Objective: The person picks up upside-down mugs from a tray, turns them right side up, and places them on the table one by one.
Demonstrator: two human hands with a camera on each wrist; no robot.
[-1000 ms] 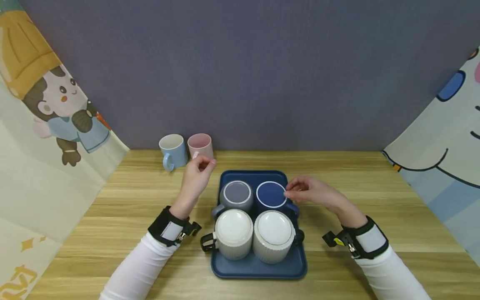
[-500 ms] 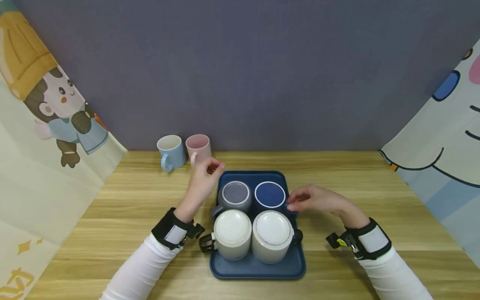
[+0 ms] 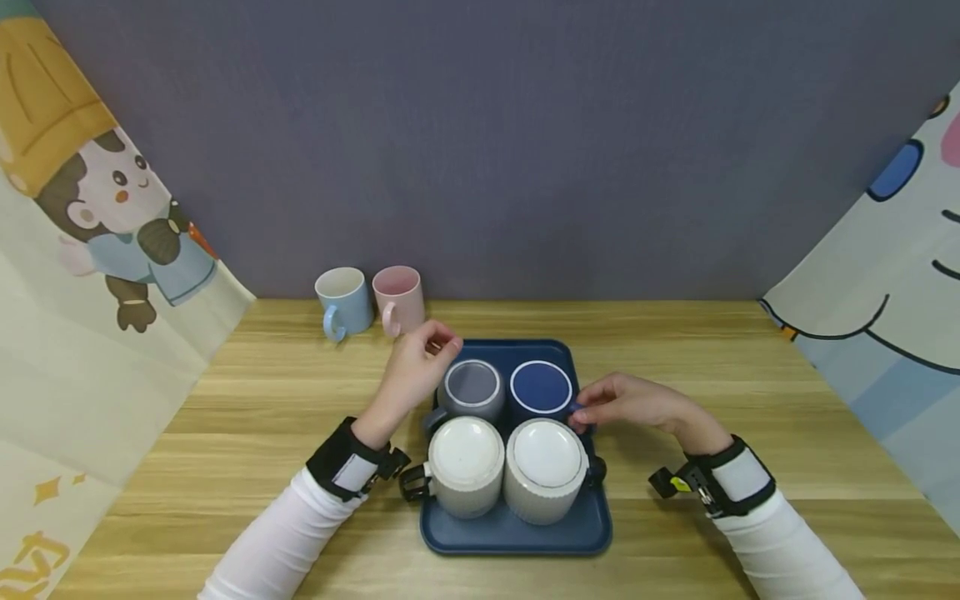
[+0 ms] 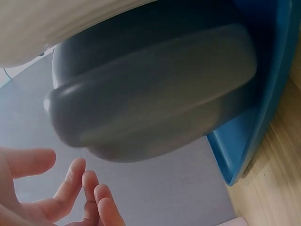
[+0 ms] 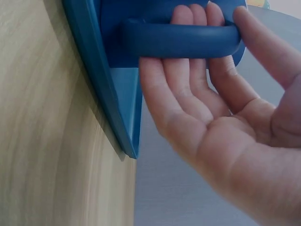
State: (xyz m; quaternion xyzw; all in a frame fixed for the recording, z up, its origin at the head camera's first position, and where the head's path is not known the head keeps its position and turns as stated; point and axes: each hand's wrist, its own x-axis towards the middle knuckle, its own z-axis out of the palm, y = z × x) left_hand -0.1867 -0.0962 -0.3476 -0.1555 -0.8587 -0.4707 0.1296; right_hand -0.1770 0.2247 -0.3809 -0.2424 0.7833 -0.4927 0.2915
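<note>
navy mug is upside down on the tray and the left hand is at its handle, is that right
Wrong hand: the right wrist view shows the right hand at the handle. The rest holds: the navy mug is upside down on the tray.

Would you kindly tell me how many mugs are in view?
6. Overturned on the tray: gray mug and navy mug behind, left cream mug and right cream mug in front. Upright on the table, back left: light blue mug and pink mug.
</note>
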